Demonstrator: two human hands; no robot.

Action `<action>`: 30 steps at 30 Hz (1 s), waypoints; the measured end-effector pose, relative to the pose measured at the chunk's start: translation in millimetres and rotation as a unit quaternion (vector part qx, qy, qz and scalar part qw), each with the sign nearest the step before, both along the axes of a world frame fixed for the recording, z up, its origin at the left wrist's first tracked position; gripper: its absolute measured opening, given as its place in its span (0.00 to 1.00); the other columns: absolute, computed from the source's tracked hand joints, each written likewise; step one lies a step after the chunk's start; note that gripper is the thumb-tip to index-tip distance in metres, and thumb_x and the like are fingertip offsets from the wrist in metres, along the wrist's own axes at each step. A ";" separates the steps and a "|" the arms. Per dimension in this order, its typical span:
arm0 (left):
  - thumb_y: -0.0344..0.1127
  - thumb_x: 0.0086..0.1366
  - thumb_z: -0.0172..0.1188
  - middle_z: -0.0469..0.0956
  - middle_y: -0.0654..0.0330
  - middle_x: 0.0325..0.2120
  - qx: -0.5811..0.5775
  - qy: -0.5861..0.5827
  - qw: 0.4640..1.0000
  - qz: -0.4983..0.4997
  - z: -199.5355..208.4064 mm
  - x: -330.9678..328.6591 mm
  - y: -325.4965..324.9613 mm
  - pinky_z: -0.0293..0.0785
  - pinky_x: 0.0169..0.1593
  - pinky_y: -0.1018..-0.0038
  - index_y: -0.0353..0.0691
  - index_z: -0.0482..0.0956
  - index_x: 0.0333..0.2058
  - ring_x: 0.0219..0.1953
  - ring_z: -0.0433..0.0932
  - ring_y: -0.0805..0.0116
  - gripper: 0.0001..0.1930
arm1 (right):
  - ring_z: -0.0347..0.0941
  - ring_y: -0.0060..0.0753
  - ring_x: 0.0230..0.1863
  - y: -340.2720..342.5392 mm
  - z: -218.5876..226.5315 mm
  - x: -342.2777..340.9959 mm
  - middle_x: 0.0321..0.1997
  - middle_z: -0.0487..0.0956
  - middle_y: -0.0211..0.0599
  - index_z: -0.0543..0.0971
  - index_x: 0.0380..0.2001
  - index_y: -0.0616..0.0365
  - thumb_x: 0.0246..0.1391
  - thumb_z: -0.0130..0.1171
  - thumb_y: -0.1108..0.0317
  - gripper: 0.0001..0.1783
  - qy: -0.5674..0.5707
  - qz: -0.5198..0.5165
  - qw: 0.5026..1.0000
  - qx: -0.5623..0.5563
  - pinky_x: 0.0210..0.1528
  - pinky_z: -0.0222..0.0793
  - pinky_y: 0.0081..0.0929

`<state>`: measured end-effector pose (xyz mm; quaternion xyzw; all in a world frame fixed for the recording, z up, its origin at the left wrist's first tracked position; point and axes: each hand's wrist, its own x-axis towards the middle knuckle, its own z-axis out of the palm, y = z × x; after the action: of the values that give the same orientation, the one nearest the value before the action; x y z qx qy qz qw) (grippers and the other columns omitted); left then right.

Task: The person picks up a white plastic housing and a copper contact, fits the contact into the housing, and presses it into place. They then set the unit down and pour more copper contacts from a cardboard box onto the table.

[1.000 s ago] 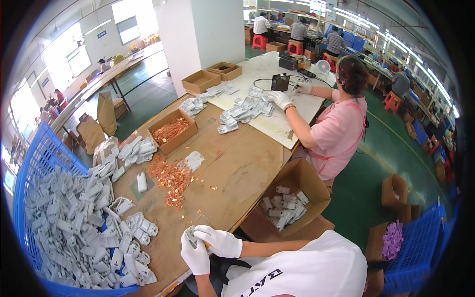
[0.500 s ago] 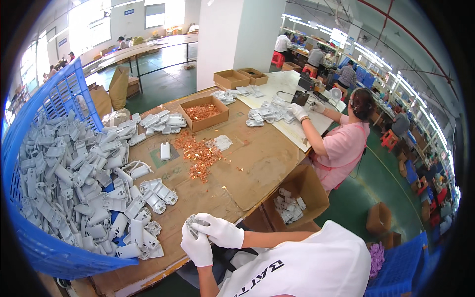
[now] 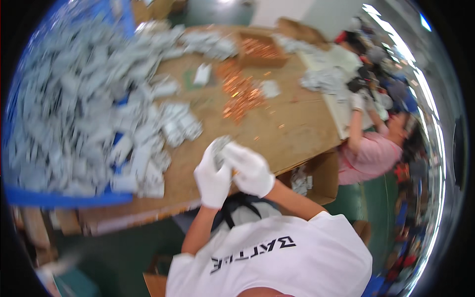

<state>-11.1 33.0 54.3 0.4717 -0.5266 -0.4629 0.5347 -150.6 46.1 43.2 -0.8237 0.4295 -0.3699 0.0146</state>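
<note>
My white-gloved left hand (image 3: pixel 213 179) is closed around a small pale grey plastic casing (image 3: pixel 220 150), in front of my body at the table's near edge. My gloved right hand (image 3: pixel 251 169) presses its fingers against the same casing from the other side. Blur and the gloves hide most of the part; a small orange spot shows beside the right fingers. Beyond the hands lies a loose pile of copper-coloured metal pieces (image 3: pixel 240 94). Left of the hands, several similar grey casings (image 3: pixel 179 123) lie grouped on the table.
A big blue crate (image 3: pixel 74 199) heaped with casings fills the left. A cardboard box (image 3: pixel 262 52) of copper pieces stands at the back of the cardboard-covered table (image 3: pixel 297 116). Another box (image 3: pixel 324 180) holds casings below the right edge. A co-worker in pink (image 3: pixel 368 156) works at the right.
The view has tilted down and turned, and is now blurred. Both hands appear higher in the picture, still together on the casing.
</note>
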 end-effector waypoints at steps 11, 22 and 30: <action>0.23 0.59 0.56 0.83 0.51 0.38 0.036 -0.068 0.996 0.037 16.8 -19.3 -2.9 0.78 0.41 0.73 0.38 0.76 0.53 0.36 0.84 0.63 0.21 | 0.78 0.43 0.43 -16.7 6.3 -14.2 0.55 0.75 0.44 0.79 0.51 0.64 0.35 0.61 0.77 0.32 -0.033 0.019 0.999 -0.017 0.41 0.76 0.31; 0.20 0.59 0.55 0.83 0.51 0.39 0.067 -0.130 0.988 0.039 23.3 -38.1 -5.8 0.78 0.42 0.74 0.36 0.76 0.53 0.37 0.84 0.65 0.22 | 0.77 0.43 0.43 -22.1 -9.1 -26.7 0.56 0.74 0.44 0.77 0.53 0.64 0.41 0.60 0.72 0.30 -0.065 0.023 0.998 0.016 0.40 0.76 0.33; 0.20 0.61 0.53 0.83 0.51 0.42 0.130 -0.114 0.984 0.031 12.0 -44.8 -11.7 0.76 0.50 0.72 0.31 0.75 0.53 0.45 0.83 0.67 0.20 | 0.77 0.46 0.41 -25.9 -17.0 -34.8 0.54 0.75 0.47 0.77 0.52 0.65 0.37 0.61 0.74 0.31 -0.047 0.048 0.990 0.126 0.40 0.75 0.35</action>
<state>-55.9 21.3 66.3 0.6031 -0.5043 -0.4541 0.4193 -185.4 20.2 26.2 -0.8166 0.4313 -0.3502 0.1563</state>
